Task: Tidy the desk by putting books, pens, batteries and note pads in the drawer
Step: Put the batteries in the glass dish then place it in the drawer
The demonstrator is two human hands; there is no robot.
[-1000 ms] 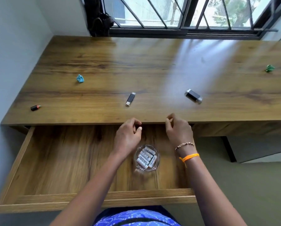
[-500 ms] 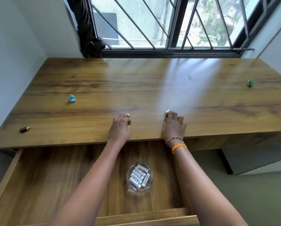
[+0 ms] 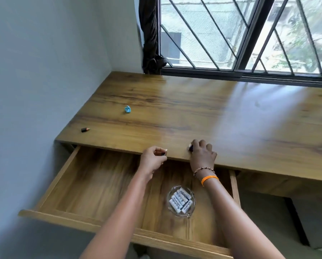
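Note:
My left hand [image 3: 152, 161] hovers at the desk's front edge, pinching a small black and silver stick [image 3: 163, 152]. Fingers of my right hand [image 3: 203, 156] curl over a second black and silver stick [image 3: 190, 146], which rests on the wooden desk [image 3: 193, 113]; only its end shows. Below both hands the drawer [image 3: 63, 176] stands pulled out. A glass dish [image 3: 192, 208] in it holds several white batteries [image 3: 180, 200]. A black battery with an orange tip [image 3: 85, 129] lies near the desk's left edge.
A crumpled blue scrap [image 3: 127, 109] lies on the desk's left part. A grey wall [image 3: 34, 90] runs along the left side. The barred window [image 3: 240, 34] and a dark bundled curtain [image 3: 150, 43] stand behind the desk.
Both hands have drawn back toward the desk's front edge with the sticks. My left hand has lifted its stick off the desk. My view has swung to the left.

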